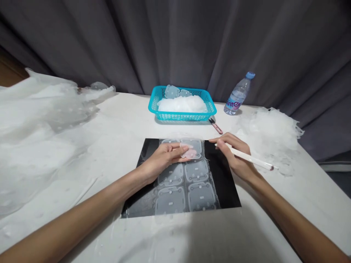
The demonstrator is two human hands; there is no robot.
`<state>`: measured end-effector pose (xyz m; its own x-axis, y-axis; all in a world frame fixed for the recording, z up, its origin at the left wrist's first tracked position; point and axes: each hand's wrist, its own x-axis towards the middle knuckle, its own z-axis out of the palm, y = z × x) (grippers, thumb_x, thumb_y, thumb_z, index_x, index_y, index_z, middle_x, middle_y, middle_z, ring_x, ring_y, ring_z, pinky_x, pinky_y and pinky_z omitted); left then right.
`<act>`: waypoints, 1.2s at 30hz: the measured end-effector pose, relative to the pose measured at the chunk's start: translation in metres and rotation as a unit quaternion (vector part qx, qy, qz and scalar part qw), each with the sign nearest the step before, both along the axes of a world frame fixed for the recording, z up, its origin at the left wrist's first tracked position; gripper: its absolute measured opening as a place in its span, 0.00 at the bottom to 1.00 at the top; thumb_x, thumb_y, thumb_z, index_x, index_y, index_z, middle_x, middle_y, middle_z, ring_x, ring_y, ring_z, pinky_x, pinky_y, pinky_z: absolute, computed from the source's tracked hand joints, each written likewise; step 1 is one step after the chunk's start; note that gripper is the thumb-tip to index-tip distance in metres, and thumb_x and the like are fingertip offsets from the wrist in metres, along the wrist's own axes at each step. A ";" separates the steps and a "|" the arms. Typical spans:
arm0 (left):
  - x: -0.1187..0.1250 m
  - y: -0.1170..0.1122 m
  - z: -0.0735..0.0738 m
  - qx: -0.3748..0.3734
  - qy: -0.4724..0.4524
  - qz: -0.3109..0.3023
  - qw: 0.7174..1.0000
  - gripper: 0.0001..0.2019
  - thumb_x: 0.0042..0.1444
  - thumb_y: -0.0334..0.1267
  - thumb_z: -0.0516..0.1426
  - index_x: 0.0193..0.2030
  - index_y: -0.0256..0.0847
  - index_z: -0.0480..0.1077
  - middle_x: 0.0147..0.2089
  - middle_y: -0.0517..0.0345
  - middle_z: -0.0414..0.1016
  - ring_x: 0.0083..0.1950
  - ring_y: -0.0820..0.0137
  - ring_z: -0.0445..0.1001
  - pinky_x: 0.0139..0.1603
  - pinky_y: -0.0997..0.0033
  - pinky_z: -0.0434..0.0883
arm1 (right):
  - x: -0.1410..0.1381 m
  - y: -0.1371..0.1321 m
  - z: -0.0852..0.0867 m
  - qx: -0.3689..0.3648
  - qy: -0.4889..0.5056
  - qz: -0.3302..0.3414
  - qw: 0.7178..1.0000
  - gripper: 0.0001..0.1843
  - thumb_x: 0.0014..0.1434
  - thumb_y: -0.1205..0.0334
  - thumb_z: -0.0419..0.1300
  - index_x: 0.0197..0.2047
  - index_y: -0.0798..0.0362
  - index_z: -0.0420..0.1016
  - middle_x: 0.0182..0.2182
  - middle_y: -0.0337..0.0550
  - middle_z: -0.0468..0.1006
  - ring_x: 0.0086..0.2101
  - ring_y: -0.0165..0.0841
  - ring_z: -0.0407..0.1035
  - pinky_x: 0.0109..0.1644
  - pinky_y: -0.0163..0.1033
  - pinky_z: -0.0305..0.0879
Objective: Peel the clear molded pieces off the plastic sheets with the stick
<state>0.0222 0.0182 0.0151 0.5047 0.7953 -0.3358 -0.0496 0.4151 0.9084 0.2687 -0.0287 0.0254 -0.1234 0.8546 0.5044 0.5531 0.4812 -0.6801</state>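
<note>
My left hand [171, 153] pinches a translucent rounded-square plastic piece [195, 146] between thumb and fingers. It is above a clear sheet of similar moulded pieces [197, 171], which lies over a black mat [226, 193]. In my right hand [233, 148] is a slim white pen-shaped tool [251, 158], its back end pointing right. Its tip is near the fingertips, to the right of the held piece and apart from it; the kind of tip is too small to make out.
A turquoise basket [178, 117] behind the mat holds white translucent pieces. Pink-handled thread snips [216, 126] lie beside it, near a water bottle [237, 96]. Clear plastic sheets [41, 120] are heaped at left, and trimmed plastic scraps [270, 128] are piled at right.
</note>
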 end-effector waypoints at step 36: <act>0.013 -0.020 -0.003 -0.002 -0.058 0.087 0.995 0.17 0.48 0.43 0.75 0.37 0.36 0.78 0.38 0.55 0.84 0.42 0.66 0.82 0.57 0.61 0.78 | -0.017 -0.001 -0.018 -0.132 0.000 0.080 0.988 0.02 0.67 0.62 0.63 0.42 0.48 0.79 0.35 0.41 0.77 0.40 0.38 0.65 0.44 0.43 0.62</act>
<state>0.0356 -0.0017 0.0118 0.3959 0.8726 -0.2861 -0.2253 0.3943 0.8909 0.2519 -0.0297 0.0077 -0.2686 0.9259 0.2655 0.4845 0.3681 -0.7936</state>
